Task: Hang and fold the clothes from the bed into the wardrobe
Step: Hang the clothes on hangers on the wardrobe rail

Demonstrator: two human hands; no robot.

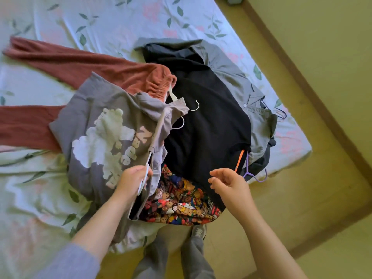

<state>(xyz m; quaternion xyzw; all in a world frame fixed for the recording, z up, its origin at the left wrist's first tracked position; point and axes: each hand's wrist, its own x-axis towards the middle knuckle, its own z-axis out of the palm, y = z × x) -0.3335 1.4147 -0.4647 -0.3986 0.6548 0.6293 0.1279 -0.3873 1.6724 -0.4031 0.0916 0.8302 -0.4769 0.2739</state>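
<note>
A heap of clothes lies on the bed (60, 198). My left hand (132, 181) grips a white hanger (144, 179) that sits inside a grey printed T-shirt (96, 137). My right hand (227, 185) hovers with loosely curled fingers over a black sweater (205, 121), right beside an orange hanger (239, 161), holding nothing I can see. A bear-print garment (181, 202) lies under both hands. Rust-red trousers (70, 65) stretch to the left. A grey shirt (259, 119) lies at the right.
A purple hanger (254, 174) pokes out at the bed's right edge, and cream hangers (181, 101) lie in the middle of the heap. The yellow floor (302, 198) runs along the right. My legs and a shoe (199, 231) stand at the bed's near edge.
</note>
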